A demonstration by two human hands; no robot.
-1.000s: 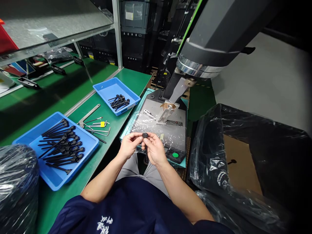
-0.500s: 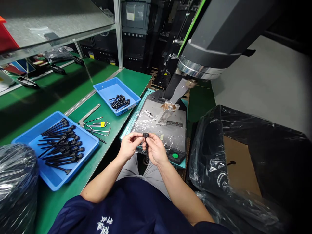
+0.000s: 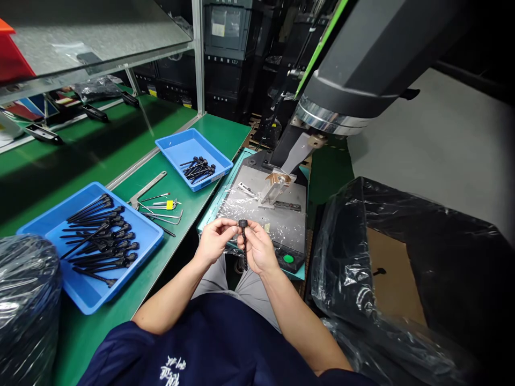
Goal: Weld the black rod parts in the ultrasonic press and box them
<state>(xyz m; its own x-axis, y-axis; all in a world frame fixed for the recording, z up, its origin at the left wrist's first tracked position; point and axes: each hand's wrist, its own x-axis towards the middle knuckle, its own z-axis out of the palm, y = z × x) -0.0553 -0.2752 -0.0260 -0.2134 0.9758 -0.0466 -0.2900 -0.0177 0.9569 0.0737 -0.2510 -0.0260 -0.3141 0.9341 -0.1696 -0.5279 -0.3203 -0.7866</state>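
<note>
In front of my body I hold a black bolt-like part upright, its wide round head on top and its long, seemingly threaded shaft hanging down. My right hand pinches the shaft just below the head. From the other side, the thumb and finger of my left hand are closed at the head's edge. Similar black parts lie in a row of several in the large blue tray on my left. More of them are heaped in the smaller blue tray farther back.
Ahead stands a machine with a metal fixture on its grey plate, partly under clear film. An adjustable wrench and several hex keys lie on the green bench. A plastic-lined bin stands at right, a wrapped bundle at left.
The black part has tilted so that more of its shaft shows below the head. Both hands stay in nearly the same place.
</note>
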